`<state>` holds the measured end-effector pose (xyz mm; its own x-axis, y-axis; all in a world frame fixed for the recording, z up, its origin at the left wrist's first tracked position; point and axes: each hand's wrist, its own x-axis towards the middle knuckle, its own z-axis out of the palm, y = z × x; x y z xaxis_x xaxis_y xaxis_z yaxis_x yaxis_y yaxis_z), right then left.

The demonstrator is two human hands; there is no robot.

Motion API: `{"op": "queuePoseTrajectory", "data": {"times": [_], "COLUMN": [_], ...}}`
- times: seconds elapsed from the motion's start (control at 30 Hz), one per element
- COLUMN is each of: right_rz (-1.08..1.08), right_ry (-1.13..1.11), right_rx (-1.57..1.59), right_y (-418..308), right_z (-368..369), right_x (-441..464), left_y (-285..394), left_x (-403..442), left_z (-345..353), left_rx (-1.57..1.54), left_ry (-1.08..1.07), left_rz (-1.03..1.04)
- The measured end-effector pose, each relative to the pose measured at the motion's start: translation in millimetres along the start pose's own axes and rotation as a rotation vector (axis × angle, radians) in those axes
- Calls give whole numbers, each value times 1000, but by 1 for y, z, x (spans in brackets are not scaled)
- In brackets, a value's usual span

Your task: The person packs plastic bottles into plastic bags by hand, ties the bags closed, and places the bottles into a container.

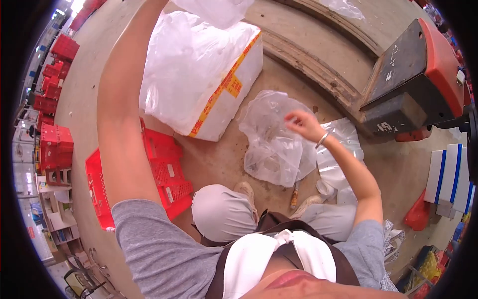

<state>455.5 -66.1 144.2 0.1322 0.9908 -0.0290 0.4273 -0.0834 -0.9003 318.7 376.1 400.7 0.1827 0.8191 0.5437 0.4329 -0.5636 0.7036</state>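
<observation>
My left arm reaches forward past a large white foam box (pixel 219 114), and its hand lies beyond the top edge of the frame. Clear plastic film covers part of the box, and red-and-yellow tape runs along its edge. Near the hidden hand hangs a sheet of clear plastic (pixel 216 10); what holds it does not show. My right hand (pixel 304 125), with a bracelet at the wrist, hovers over a crumpled clear plastic bag (pixel 271 144). Its fingers are loosely bent and apart, with nothing visible between them.
Beside my left knee sits a red plastic crate (pixel 167 169). A slim orange-handled item (pixel 295 195) lies between my feet. Shiny plastic sheeting (pixel 341 154) is at right, near a red-and-black pallet truck (pixel 418 79). Wooden pallet boards (pixel 313 62) lie ahead. White-and-blue boxes (pixel 450 174) stand far right.
</observation>
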Motion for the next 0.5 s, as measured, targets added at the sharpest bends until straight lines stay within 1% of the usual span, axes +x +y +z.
{"op": "queuePoseTrajectory", "data": {"times": [0.03, 0.13, 0.2, 0.23, 0.27, 0.33, 0.37, 0.43, 0.47, 0.5], "right_rz": [61, 151, 274, 334, 260, 114, 140, 194, 175, 159], "right_ry": [-72, -74, -147, -184, -223, -288, -320, -409, -453, -503], "right_rx": [0, 60, -11, -48, -125, -284, -378, -563, -655, -742], "right_y": [9, 31, 39, 43, 58, 98, 101, 98, 101, 105], "right_z": [2, 3, 7, 9, 17, 38, 44, 58, 61, 64], "right_x": [-8, -22, -34, -40, -48, -61, -66, -65, -63, -63], "left_y": [-23, -62, -53, -56, -58, -59, -62, -77, -92, -139], "left_x": [0, 6, -11, -19, -21, -18, -15, -6, 3, 47], "left_z": [11, 52, 51, 54, 61, 82, 93, 106, 111, 129], "left_rx": [196, 779, 872, 968, 1060, 1141, 1182, 1180, 1178, 1174], "left_ry": [-34, -134, -319, -366, -409, -446, -467, -343, -283, -440], "left_rz": [49, 212, -83, -65, -37, 32, 62, 258, 357, 370]}}
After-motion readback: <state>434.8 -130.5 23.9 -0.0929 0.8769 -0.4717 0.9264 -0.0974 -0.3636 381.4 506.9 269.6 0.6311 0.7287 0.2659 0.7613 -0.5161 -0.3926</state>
